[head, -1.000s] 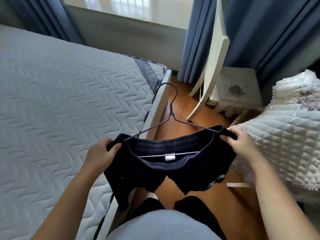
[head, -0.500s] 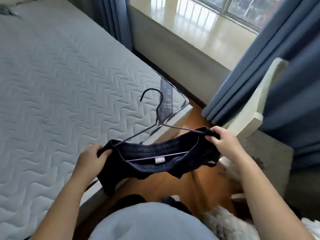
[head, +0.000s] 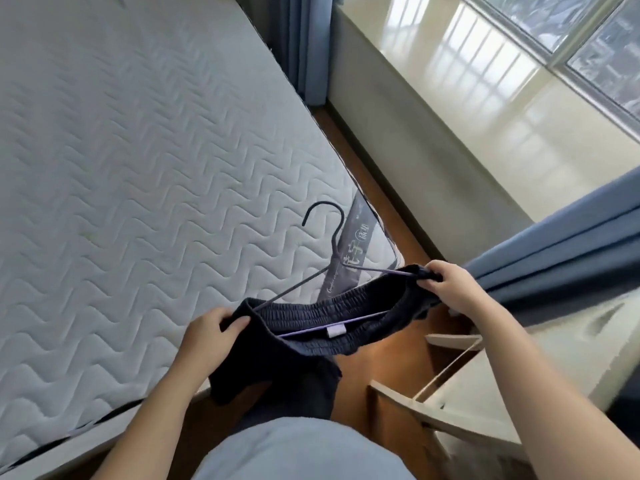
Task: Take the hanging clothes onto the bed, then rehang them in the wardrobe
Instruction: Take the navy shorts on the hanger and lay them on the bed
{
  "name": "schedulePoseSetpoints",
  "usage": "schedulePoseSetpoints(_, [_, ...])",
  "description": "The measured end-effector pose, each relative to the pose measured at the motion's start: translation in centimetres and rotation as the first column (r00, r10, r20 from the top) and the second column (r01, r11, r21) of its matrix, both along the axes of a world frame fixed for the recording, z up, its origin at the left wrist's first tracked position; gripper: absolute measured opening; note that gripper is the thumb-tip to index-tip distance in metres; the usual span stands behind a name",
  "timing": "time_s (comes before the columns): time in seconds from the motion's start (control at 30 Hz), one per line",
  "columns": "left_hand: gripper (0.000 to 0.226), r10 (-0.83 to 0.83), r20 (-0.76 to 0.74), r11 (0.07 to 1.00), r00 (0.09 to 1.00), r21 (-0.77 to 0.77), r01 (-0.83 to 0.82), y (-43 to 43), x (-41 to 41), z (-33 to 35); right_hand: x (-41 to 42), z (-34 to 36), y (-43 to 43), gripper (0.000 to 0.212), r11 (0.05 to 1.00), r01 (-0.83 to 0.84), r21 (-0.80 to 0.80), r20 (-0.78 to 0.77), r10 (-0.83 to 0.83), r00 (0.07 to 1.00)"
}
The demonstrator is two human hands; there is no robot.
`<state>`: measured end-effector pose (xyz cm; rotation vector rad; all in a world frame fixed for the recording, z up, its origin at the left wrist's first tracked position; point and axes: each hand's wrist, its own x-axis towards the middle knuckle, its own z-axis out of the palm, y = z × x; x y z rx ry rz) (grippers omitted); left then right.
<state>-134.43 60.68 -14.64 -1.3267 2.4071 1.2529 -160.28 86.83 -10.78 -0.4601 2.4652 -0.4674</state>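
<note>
Dark navy shorts [head: 311,337] with an elastic waistband and a small white label hang on a thin wire hanger [head: 332,244]. Its hook points up over the corner of the bed [head: 138,168], a bare grey quilted mattress. My left hand [head: 211,327] grips the left end of the waistband together with the hanger's shoulder. My right hand [head: 446,282] pinches the right end of the waistband and hanger. The shorts hang stretched between both hands above the wooden floor, right beside the mattress corner. No wardrobe is in view.
A narrow strip of wooden floor [head: 384,209] runs between the bed and a low wall under a wide window sill [head: 485,98]. Blue curtains [head: 554,247] hang at the right and at the far bed corner. A pale wooden frame [head: 446,375] stands low at right.
My view has swung left and up, from the white quilt and chair toward the window. Both hands kept their grip and carried the shorts on the hanger toward the mattress corner.
</note>
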Motion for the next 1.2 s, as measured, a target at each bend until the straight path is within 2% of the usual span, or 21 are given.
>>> schedulePoseSetpoints(0.1, [0.024, -0.044, 0.038, 0.998, 0.998, 0.035, 0.043, -1.6, -5.2, -1.1, -4.2, -0.8, -0.8, 0.002, 0.999, 0.03, 0.045, 0.02, -0.031, 0.999])
schedulePoseSetpoints(0.2, [0.015, -0.075, 0.036, 0.996, 0.997, 0.06, 0.073, -2.6, -9.7, -1.5, -8.6, -1.9, -1.7, 0.003, 0.995, 0.038, 0.093, 0.022, -0.04, 0.999])
schedulePoseSetpoints(0.33, [0.022, -0.114, 0.043, 0.992, 0.993, 0.054, 0.112, -3.7, -14.3, -1.8, -13.3, -3.0, -3.4, 0.005, 0.994, 0.048, 0.101, 0.022, -0.051, 0.998])
schedulePoseSetpoints(0.5, [0.024, -0.023, 0.046, 0.996, 0.999, 0.093, 0.019, -5.9, -17.4, -3.1, -17.5, -4.4, -6.1, 0.006, 0.994, 0.019, 0.112, 0.033, -0.022, 0.999])
schedulePoseSetpoints(0.7, [0.024, 0.107, 0.114, 0.986, 0.988, 0.116, -0.121, -10.1, -20.9, -6.0, -23.0, -7.4, -12.3, 0.011, 0.985, -0.114, 0.13, 0.035, 0.111, 0.993])
schedulePoseSetpoints(0.8, [0.026, 0.133, 0.178, 0.983, 0.975, 0.106, -0.153, -12.6, -23.1, -8.1, -26.2, -9.8, -15.6, 0.01, 0.97, -0.2, 0.135, 0.059, 0.194, 0.979])
schedulePoseSetpoints(0.97, [0.03, 0.153, 0.218, 0.984, 0.964, 0.058, -0.17, -16.6, -27.4, -12.5, -31.8, -14.5, -20.2, 0.016, 0.957, -0.246, 0.152, 0.038, 0.243, 0.969])
schedulePoseSetpoints(1.2, [0.03, 0.222, 0.163, 0.974, 0.961, 0.005, -0.226, -21.3, -33.4, -18.6, -38.7, -19.9, -25.3, 0.018, 0.964, -0.252, 0.088, -0.046, 0.257, 0.965])
